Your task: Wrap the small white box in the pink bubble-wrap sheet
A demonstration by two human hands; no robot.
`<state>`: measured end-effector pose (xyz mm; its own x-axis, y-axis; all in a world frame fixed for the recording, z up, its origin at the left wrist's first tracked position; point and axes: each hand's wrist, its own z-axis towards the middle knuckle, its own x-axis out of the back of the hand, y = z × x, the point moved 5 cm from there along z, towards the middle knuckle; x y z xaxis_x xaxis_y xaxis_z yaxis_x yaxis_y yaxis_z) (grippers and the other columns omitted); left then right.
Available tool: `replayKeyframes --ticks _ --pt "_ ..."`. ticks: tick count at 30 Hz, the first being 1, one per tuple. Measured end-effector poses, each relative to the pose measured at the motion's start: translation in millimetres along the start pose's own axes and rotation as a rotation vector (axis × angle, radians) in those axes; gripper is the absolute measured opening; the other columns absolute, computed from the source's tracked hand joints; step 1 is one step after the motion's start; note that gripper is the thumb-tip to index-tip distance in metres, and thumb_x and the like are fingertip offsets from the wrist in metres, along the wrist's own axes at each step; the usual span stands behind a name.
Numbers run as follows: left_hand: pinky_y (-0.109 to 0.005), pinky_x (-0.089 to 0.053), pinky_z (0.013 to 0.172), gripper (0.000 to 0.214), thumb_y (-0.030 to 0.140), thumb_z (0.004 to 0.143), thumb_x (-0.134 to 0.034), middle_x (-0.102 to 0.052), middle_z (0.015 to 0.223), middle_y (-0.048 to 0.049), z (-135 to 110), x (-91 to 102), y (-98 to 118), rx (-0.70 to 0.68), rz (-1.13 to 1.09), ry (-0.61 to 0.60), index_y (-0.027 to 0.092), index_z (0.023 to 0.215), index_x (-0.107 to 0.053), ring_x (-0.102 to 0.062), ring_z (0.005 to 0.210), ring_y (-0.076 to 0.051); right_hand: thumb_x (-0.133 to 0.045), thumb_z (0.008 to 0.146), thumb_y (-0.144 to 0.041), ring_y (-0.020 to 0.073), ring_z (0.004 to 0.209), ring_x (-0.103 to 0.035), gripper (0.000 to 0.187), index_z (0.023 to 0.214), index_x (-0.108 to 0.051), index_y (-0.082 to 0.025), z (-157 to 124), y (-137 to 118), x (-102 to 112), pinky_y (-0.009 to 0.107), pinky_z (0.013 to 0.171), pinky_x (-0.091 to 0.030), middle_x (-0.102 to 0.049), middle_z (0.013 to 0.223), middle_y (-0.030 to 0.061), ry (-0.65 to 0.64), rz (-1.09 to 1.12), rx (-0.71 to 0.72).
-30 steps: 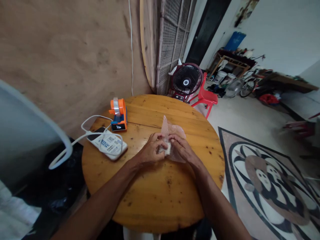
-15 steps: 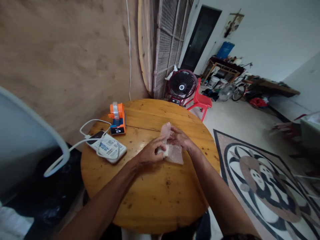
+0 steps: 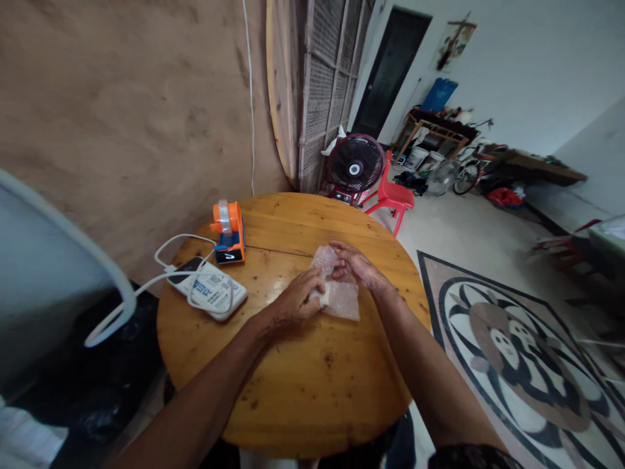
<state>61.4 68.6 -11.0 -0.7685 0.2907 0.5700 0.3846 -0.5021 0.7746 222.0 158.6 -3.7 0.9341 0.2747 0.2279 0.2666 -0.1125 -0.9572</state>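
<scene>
A sheet of clear bubble wrap [image 3: 344,301] lies on the round wooden table, with one end raised and folding over. On it is a small white object [image 3: 320,296], mostly covered, whose kind I cannot make out. My left hand [image 3: 299,296] closes its thumb and fingers around the white object from the left, pressing it onto the wrap. At the raised end, my right hand [image 3: 355,266] has its fingers curled against the bubble wrap's right edge, gripping it.
An orange and blue tape dispenser [image 3: 229,233] with clear tape stands at the table's left. Beside it lies a white power bank [image 3: 215,293] with a white cable. A fan [image 3: 355,166] and a red chair [image 3: 393,194] stand beyond the wooden table [image 3: 293,404].
The raised end of the bubble wrap has tilted lower and to the left. My right hand has shifted slightly, its fingers now more spread along the edge; my left hand stays at the white object.
</scene>
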Motion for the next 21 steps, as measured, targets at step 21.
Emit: replayKeyframes --ticks 21 --pt "-0.044 -0.030 0.113 0.025 0.016 0.076 -0.047 -0.049 0.140 -0.0140 -1.7 -2.7 0.7 -0.054 0.122 0.041 0.019 0.099 -0.056 -0.036 0.138 -0.024 -0.057 0.081 -0.015 0.0208 0.084 -0.063 0.041 0.121 -0.058 -0.020 17.3 -2.5 -16.8 0.035 0.084 -0.048 -0.069 0.086 0.0059 0.259 -0.834 0.172"
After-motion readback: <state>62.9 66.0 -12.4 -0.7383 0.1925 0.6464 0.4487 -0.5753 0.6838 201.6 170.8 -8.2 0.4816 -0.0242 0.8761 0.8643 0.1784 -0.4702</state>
